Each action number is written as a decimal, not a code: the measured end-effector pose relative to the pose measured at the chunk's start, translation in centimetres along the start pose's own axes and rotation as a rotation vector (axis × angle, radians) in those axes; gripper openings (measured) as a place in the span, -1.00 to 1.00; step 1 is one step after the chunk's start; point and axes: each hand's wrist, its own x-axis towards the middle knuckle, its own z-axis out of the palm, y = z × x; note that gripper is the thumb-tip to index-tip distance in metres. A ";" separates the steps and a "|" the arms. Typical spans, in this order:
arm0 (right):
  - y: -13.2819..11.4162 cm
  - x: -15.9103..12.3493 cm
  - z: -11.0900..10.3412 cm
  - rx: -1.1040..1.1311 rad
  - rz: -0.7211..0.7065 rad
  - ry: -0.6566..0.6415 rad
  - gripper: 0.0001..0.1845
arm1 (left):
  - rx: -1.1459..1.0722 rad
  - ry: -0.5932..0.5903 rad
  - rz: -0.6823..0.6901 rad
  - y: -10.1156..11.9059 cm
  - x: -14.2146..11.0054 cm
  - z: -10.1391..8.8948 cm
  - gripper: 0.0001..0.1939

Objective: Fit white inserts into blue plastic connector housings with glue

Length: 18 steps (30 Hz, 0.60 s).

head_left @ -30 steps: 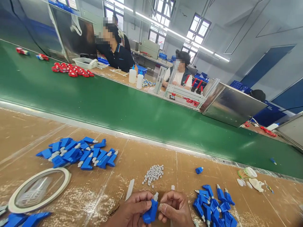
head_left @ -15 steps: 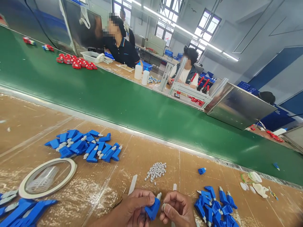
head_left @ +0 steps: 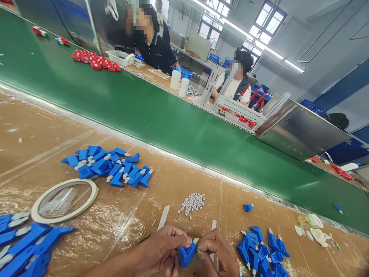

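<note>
My left hand [head_left: 164,250] pinches a blue plastic part [head_left: 187,256] with a pale grey tip pointing up and right. Close against it, my right hand [head_left: 216,254] has thumb and forefinger pressed together at the part's right side, on a small grey piece mostly hidden by the fingertips. Just beyond both hands lies a heap of small grey pieces [head_left: 192,203]. Similar blue parts with grey ends form a pile [head_left: 261,252] beside my right hand. Another pile of them [head_left: 108,165] sits farther off to the left.
A roll of tape [head_left: 36,207] rings some clear plastic cups; more blue parts [head_left: 31,246] lie before it. A tipped tub [head_left: 313,221] is at right. Beyond the metal edge runs a green belt [head_left: 161,119], with red parts [head_left: 96,60] and two co-workers [head_left: 157,52] across it.
My right hand has closed in on the blue part, its fingertips now at the part's side. The left hand has turned the part slightly. The camera view has shifted a little.
</note>
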 end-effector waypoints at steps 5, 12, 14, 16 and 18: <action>0.1 0.2 -0.4 -0.066 -0.122 -0.014 -0.75 | -0.005 0.007 -0.002 0.1 -0.1 0.2 -0.64; -0.2 0.7 -0.4 -0.041 -0.194 0.032 -0.65 | 0.007 0.024 -0.006 0.3 -0.3 0.4 -0.63; -0.4 0.8 -0.4 -0.043 -0.196 0.043 -0.66 | 0.013 0.025 -0.019 0.3 -0.2 0.3 -0.64; -0.5 1.0 -0.5 -0.048 -0.212 0.039 -0.69 | 0.020 0.024 -0.033 0.2 -0.1 0.3 -0.64; -0.8 1.3 -0.6 -0.046 -0.262 0.033 -0.75 | 0.026 0.018 -0.040 0.2 0.0 0.2 -0.64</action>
